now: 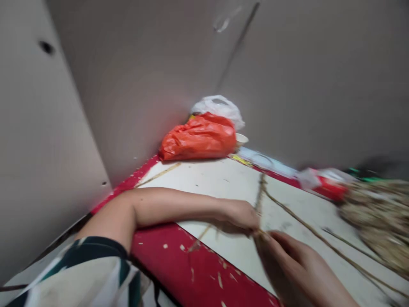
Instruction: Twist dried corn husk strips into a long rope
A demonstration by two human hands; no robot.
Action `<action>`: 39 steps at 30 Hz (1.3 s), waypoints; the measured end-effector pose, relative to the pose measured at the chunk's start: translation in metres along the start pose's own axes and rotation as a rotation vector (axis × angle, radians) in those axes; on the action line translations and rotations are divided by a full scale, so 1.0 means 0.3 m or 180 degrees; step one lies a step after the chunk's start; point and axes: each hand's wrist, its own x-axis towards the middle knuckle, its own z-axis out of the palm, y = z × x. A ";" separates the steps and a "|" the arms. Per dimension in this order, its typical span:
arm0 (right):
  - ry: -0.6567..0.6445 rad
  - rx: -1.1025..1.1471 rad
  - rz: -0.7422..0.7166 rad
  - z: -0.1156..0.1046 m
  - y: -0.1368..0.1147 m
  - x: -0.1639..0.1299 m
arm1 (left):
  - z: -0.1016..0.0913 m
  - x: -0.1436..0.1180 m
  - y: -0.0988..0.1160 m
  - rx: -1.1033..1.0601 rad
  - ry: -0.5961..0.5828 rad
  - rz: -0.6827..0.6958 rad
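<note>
My left hand reaches across the white board from the left, its fingers closed on a tan, straw-like plant-fibre cord. Close beside it, my right hand pinches the same cord with thumb and forefinger. Above my hands the cord looks twisted or braided, though blur hides the detail. From near its upper end a long loose strand runs off to the lower right. The fingertips nearly meet, and the stretch of cord between them is partly hidden.
The white board lies on a red surface scattered with fibre scraps. An orange plastic bag and a white bag sit in the corner. A heap of dry fibre lies at right. Grey walls enclose the back and left.
</note>
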 end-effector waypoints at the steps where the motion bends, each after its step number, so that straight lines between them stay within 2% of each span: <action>1: -0.0123 -0.0033 0.0101 -0.015 -0.029 -0.004 | 0.001 -0.007 0.004 0.0032 0.0148 -0.0008; 2: -0.0137 -0.0028 0.0171 -0.027 -0.048 -0.005 | 0.003 -0.010 0.005 0.0063 0.0228 -0.0040; 4: -0.0119 0.0196 0.0255 -0.042 -0.063 -0.001 | 0.005 -0.005 0.002 0.0046 0.0131 0.0029; 9: -0.0332 0.0900 0.0351 -0.031 -0.060 -0.002 | 0.013 -0.001 0.007 -0.0527 0.0161 -0.0066; 14: -0.0267 0.0863 0.0325 0.015 -0.054 -0.007 | 0.028 -0.022 0.027 -0.0802 0.0111 -0.0362; 18: -0.0140 0.0689 0.0089 0.029 -0.058 -0.016 | 0.038 -0.031 0.044 -0.1103 0.0079 -0.0481; 20: -0.0429 0.0740 0.0058 0.016 -0.075 -0.029 | 0.037 -0.034 0.050 -0.1153 0.0104 -0.0462; 22: -0.1058 0.1028 0.0028 -0.012 -0.091 -0.040 | 0.032 -0.037 0.052 -0.1183 0.0086 -0.0428; 23: -0.1244 0.1214 0.0021 -0.030 -0.095 -0.042 | 0.028 -0.038 0.053 -0.1217 0.0051 -0.0396; 24: -0.1198 0.1384 0.0041 -0.049 -0.094 -0.039 | 0.024 -0.038 0.053 -0.1257 0.0007 -0.0362; 25: -0.0877 0.1499 0.0088 -0.067 -0.087 -0.032 | 0.020 -0.039 0.052 -0.1304 -0.0041 -0.0333; 27: 0.0169 0.1536 0.0267 -0.092 -0.063 -0.008 | 0.013 -0.039 0.050 -0.1426 -0.0151 -0.0303; 28: 0.0547 0.1527 0.0363 -0.096 -0.049 0.006 | 0.011 -0.038 0.049 -0.1493 -0.0220 -0.0298; 29: 0.0696 0.1559 0.0417 -0.094 -0.035 0.019 | 0.009 -0.038 0.047 -0.1557 -0.0290 -0.0283; 30: 0.0608 0.1667 0.0455 -0.086 -0.024 0.029 | 0.009 -0.038 0.046 -0.1614 -0.0347 -0.0250; 34: -0.0565 0.2365 0.0705 -0.034 -0.013 0.041 | 0.008 -0.040 0.044 -0.1632 -0.0353 -0.0095; 36: -0.0767 0.2445 0.0798 -0.023 -0.014 0.040 | 0.005 -0.044 0.046 -0.1480 -0.0377 -0.0040; 39: -0.0845 0.2393 0.0846 -0.031 -0.004 0.045 | -0.002 -0.046 0.047 -0.1167 -0.0579 0.0066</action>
